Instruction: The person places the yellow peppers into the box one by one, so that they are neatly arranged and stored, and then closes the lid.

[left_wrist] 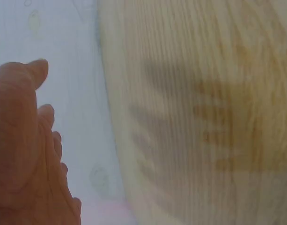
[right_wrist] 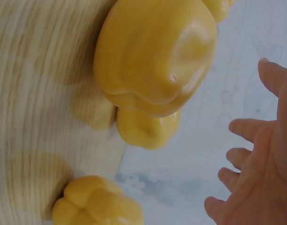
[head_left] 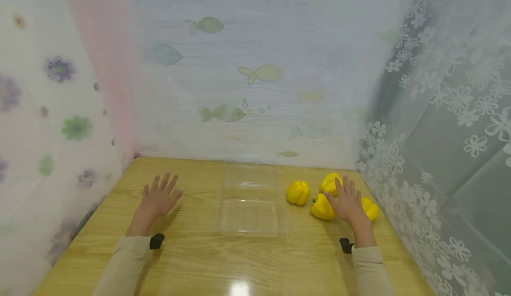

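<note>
My left hand [head_left: 157, 201] hovers over the left part of the wooden table, fingers spread and holding nothing; its shadow falls on the wood in the left wrist view. Toward the right, my right hand [head_left: 347, 203] is stretched out above several yellow bell peppers, its fingers straight and grasping nothing. One pepper [head_left: 297, 193] lies apart, nearest the middle. Another pepper [head_left: 322, 208] shows its green stem beside my right thumb. A pepper [head_left: 329, 183] behind and one [head_left: 370, 209] to the right are partly hidden by that hand. Between both hands lies a clear plastic container [head_left: 249, 218], unfolded.
The table [head_left: 199, 265] meets a fish-patterned sheet [head_left: 223, 87] at its back edge. A flowered sheet [head_left: 60, 109] hangs along the left, and a translucent flowered curtain [head_left: 451, 154] borders the right side. Black wrist cameras sit at both cuffs.
</note>
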`<state>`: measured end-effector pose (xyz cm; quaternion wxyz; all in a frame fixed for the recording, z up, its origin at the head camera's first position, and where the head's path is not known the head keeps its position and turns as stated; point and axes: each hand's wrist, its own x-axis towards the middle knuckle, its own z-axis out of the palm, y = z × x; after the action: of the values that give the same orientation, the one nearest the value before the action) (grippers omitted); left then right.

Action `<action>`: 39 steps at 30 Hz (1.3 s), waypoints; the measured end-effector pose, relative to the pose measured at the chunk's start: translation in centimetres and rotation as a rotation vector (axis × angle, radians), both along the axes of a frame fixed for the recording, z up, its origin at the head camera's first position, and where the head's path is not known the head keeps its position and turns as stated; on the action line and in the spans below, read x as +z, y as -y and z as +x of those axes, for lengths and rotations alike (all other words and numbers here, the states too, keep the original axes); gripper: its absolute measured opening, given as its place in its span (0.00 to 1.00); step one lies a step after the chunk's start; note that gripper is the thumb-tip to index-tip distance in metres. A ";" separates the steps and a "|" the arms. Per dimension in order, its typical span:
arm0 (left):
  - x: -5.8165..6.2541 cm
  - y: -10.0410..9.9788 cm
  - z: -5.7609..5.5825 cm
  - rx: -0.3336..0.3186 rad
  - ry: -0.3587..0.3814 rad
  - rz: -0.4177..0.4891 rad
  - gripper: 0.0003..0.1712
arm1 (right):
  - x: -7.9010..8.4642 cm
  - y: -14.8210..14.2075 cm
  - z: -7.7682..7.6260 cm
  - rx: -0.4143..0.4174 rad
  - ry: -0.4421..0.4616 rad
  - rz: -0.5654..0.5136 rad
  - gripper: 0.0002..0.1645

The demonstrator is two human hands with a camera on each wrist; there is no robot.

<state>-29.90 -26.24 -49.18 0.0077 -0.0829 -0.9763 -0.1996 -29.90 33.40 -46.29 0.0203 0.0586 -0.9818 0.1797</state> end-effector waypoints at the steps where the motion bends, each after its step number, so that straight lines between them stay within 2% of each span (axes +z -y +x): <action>1: -0.2 0.1 0.0 -0.012 0.002 0.027 0.43 | 0.0 0.0 0.0 0.008 -0.006 -0.006 0.51; 7: -1.3 0.1 0.2 -0.091 -0.031 0.181 0.42 | -0.3 0.1 0.5 0.061 -0.006 -0.104 0.46; 14: -2.4 -0.7 0.5 -0.166 0.019 0.371 0.39 | -0.9 0.4 1.2 0.099 -0.003 -0.233 0.38; 16: -2.8 -1.2 0.7 -0.182 -0.008 0.419 0.36 | -1.2 0.5 1.4 0.105 0.014 -0.252 0.39; 21: -3.8 -2.8 1.0 -0.205 -0.128 0.520 0.25 | -2.1 0.2 1.6 0.120 0.035 -0.274 0.43; 23: -4.2 -3.3 1.0 -0.212 -0.148 0.566 0.22 | -2.5 -0.1 1.6 0.128 0.030 -0.294 0.45; 27: -4.6 -4.4 1.1 -0.236 -0.126 0.706 0.19 | -3.1 -0.5 1.7 0.134 0.034 -0.366 0.47; 31: -4.8 -5.3 1.0 -0.275 -0.081 0.852 0.20 | -3.8 -0.8 1.6 0.132 0.035 -0.427 0.47; 34: -4.8 -6.0 1.0 -0.285 -0.052 0.907 0.21 | -4.3 -1.0 1.5 0.138 0.017 -0.447 0.47; 39: -4.7 -7.2 0.9 -0.268 0.003 0.945 0.25 | -4.7 -1.3 1.2 0.152 -0.002 -0.483 0.47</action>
<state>-29.05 -18.99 -53.84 0.0174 -0.1950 -0.7597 -0.6201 -28.68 34.71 -50.95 0.0209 0.1259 -0.9031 0.4101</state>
